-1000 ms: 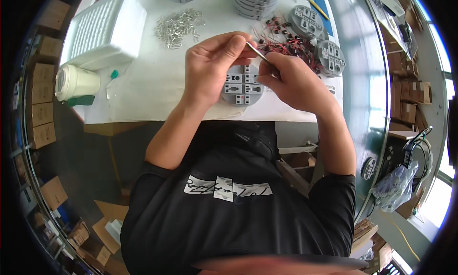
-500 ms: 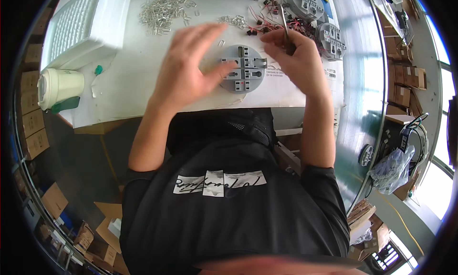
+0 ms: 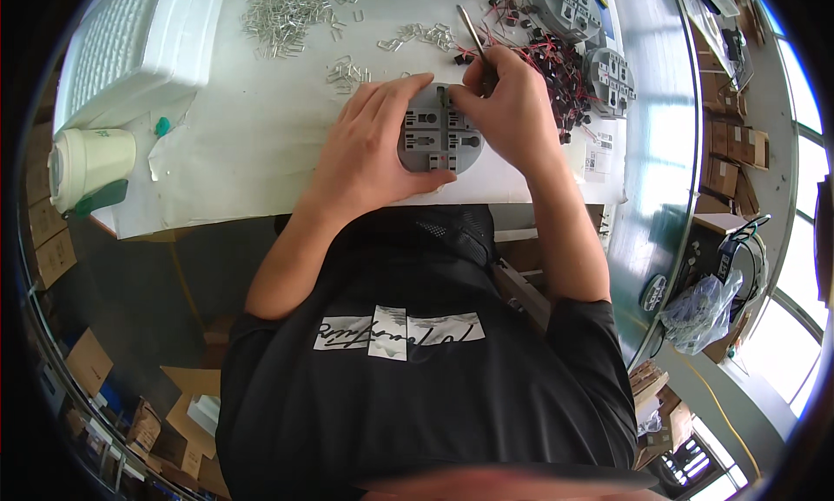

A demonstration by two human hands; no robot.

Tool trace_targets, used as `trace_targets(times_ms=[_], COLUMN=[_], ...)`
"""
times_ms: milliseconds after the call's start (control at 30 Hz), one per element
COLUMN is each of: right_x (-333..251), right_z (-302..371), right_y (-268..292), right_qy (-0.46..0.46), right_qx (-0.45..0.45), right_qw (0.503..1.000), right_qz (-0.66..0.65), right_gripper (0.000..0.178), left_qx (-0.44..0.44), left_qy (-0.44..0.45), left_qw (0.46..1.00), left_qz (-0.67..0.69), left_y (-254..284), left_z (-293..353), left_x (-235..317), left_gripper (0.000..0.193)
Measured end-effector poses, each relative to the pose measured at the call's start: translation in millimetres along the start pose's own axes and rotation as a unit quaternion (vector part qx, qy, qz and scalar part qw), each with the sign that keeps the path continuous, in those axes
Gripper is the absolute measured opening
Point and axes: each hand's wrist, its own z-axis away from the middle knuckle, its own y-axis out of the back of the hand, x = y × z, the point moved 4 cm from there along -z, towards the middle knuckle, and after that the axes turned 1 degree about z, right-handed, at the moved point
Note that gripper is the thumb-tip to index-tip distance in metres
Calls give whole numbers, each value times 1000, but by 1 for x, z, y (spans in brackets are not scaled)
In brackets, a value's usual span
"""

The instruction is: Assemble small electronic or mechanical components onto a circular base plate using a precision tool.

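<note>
A round grey plastic base (image 3: 427,162) with raised dark slots and blocks lies on the white-covered table before me. My left hand (image 3: 367,149) grips its left side, with the fingers along the far edge and the thumb along the near edge. Over the base's far right part is my right hand (image 3: 519,110), its fingertips pinched together at the surface. A slim metal tool (image 3: 470,28) sits in that hand, pointing up and away from the base. Whether the right fingertips also hold a small part is hidden.
Shiny U-shaped metal clips (image 3: 291,19) lie heaped at the far left, with smaller groups nearer. Black parts with red wires (image 3: 556,67) pile up on the right, beside more grey bases (image 3: 611,82). A white foam box (image 3: 130,49) and a lidded cup (image 3: 91,167) stand left.
My left hand has come down onto the base and gripped its side. The right hand has moved left and nearer, onto the base, with the tool still in it.
</note>
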Motion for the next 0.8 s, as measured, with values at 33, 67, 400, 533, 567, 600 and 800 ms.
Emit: trace_targets(times_ms=[33, 67, 400, 533, 567, 600, 800], right_x=[-1, -1, 23, 35, 43, 52, 71], right_z=[1, 3, 18, 38, 45, 51, 66], right_y=[0, -1, 5, 20, 21, 18, -13], right_qy=[0, 9, 9, -77, -76, -75, -49], right_qx=[0, 1, 63, 87, 98, 108, 56], right_qw=[1000, 1000, 981, 952, 953, 953, 943], right_qz=[1, 24, -181, -283, -278, -273, -324], right_gripper=[23, 23, 20, 17, 16, 16, 13], left_qx=[1, 2, -38, -70, -68, -66, -55], left_qy=[0, -3, -22, -48, -51, -54, -45], left_qw=[1000, 1000, 997, 987, 990, 991, 988], left_qz=[1, 0, -66, -135, -112, -100, -139], left_y=[0, -1, 6, 4, -2, -9, -1], left_z=[0, 1, -9, -10, -11, -10, 8], left_x=[0, 0, 12, 18, 15, 11, 11], left_gripper=[100, 101, 91, 80, 79, 79, 79])
